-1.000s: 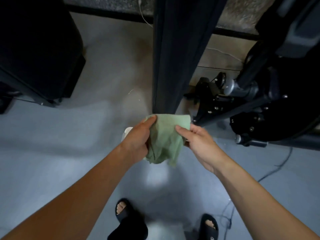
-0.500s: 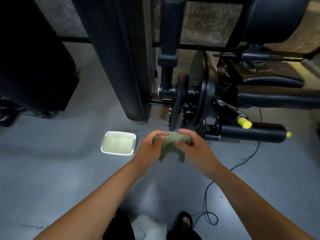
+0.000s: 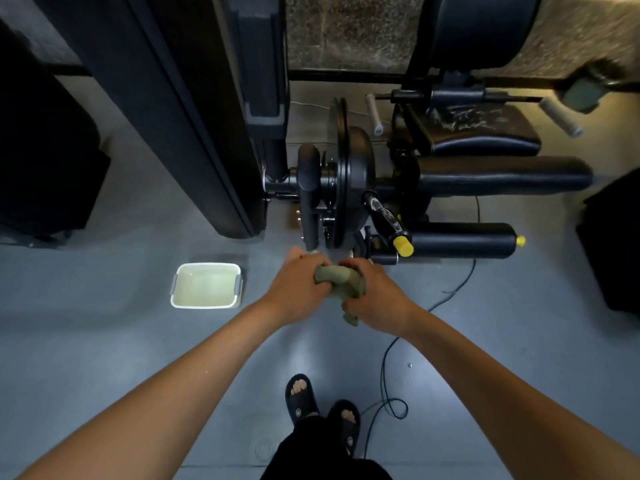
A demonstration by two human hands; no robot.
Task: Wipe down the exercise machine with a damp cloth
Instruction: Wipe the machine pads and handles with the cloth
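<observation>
A green cloth (image 3: 337, 276) is bunched and twisted into a roll between both hands, just in front of the black exercise machine (image 3: 343, 188). My left hand (image 3: 298, 284) grips its left end and my right hand (image 3: 372, 296) grips its right end, with a tail of cloth hanging below the right palm. The machine's round black pivot discs stand directly behind the hands. Its padded rollers (image 3: 460, 242) with yellow end caps reach out to the right.
A white tub (image 3: 206, 285) holding pale liquid sits on the grey floor left of my hands. A dark cable (image 3: 384, 368) loops across the floor at right. A tall dark column (image 3: 180, 116) rises at left. My sandalled feet (image 3: 322, 407) are below.
The view has pulled back and tilted up, bringing the machine and the tub into sight. The cloth, spread flat between my hands a second ago, is now bunched and twisted tight.
</observation>
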